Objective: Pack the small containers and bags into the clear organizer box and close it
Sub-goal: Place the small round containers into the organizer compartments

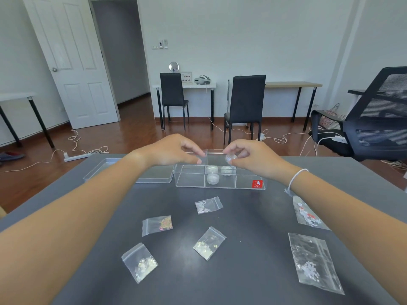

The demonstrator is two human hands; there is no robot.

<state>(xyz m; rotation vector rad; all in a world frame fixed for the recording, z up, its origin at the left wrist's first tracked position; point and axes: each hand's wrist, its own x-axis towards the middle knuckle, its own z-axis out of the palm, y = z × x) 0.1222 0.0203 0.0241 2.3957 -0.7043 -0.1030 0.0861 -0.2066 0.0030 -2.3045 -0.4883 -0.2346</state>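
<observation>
clear organizer box (220,182) sits open, glossy acrylic; my right hand (248,156) pinches a round jar (230,158), left hand (174,150) curled empty.

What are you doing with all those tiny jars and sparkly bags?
A person is packing a clear organizer box. The right hand holds a small round container above it. The left hand reaches over the box too; whether it holds anything is unclear. Three little containers sit in the middle compartment. Six small bags lie on the table, and the lid rests beside the box.
</observation>
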